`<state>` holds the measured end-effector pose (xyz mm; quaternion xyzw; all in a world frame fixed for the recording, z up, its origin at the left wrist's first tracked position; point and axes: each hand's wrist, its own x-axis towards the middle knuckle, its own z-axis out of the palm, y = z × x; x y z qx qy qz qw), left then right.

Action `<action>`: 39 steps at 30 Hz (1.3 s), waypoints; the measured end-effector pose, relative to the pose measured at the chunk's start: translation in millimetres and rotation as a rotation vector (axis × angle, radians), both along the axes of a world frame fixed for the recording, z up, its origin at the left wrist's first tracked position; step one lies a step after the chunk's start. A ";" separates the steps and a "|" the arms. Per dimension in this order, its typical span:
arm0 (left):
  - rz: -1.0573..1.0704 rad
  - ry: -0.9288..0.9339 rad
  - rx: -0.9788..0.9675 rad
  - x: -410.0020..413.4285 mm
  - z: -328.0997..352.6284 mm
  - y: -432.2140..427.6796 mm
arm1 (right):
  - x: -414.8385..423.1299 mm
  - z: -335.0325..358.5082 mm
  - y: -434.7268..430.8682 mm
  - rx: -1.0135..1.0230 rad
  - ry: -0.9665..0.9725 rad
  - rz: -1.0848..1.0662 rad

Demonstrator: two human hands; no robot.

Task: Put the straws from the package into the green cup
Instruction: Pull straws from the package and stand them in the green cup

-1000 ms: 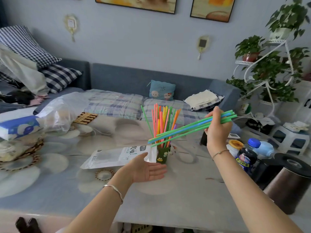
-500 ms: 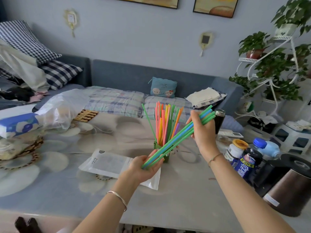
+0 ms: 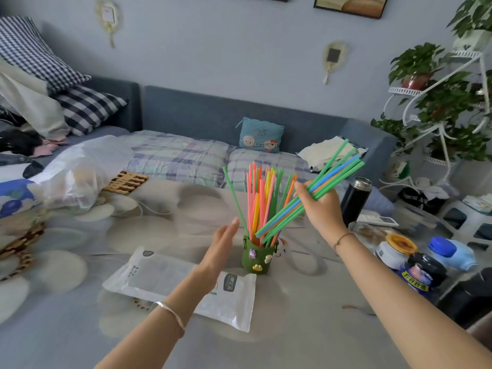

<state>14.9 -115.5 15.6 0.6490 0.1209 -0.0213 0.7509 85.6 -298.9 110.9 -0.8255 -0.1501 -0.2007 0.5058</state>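
A small green cup (image 3: pixel 257 257) with little stickers stands on the table, holding several upright pink, orange, yellow and green straws (image 3: pixel 262 198). My right hand (image 3: pixel 320 209) grips a slanted bundle of green, blue and orange straws (image 3: pixel 336 173); the bundle's lower ends reach the cup's mouth. My left hand (image 3: pixel 222 243) hovers open just left of the cup, palm toward it, holding nothing. The flat white straw package (image 3: pixel 170 279) lies on the table in front of the cup, partly under my left forearm.
A black flask (image 3: pixel 355 199), jars and bottles (image 3: pixel 415 265) crowd the table's right side. A clear plastic bag (image 3: pixel 80 169), tissue pack (image 3: pixel 13 195) and wooden trivet (image 3: pixel 127 181) lie at the left. A sofa with cushions runs behind; a plant stand (image 3: pixel 447 102) is at the right.
My left hand let go of the bundle's lower ends and opened beside the cup. My right hand carried the bundle up and over, its lower tips now at the cup's mouth.
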 end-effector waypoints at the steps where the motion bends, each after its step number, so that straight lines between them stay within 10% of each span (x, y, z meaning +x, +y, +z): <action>1: -0.028 -0.045 0.100 6.4 3.7 -2.1 | 8.0 -2.0 2.7 -0.042 -0.016 0.009; 6: -0.162 -0.173 0.428 47.4 4.9 -9.8 | 37.4 -18.7 15.1 -0.313 -0.142 0.029; 17: -0.122 -0.375 0.491 106.6 -5.3 -21.9 | 79.0 -44.2 20.5 -0.532 -0.165 0.088; 22: -0.053 -0.390 0.409 115.6 -9.5 -24.1 | 70.7 -46.8 15.2 -0.138 -0.266 0.041; 26: -0.060 -0.378 0.406 119.0 -14.7 -23.0 | 73.9 -51.6 13.6 0.237 0.275 0.161; 31: -0.093 -0.363 0.494 121.7 -14.9 -28.3 | 71.7 -55.3 23.4 0.282 0.424 0.453; 39: -0.085 -0.403 0.546 119.9 -9.5 -29.3 | 61.2 -53.8 42.2 0.166 0.221 0.300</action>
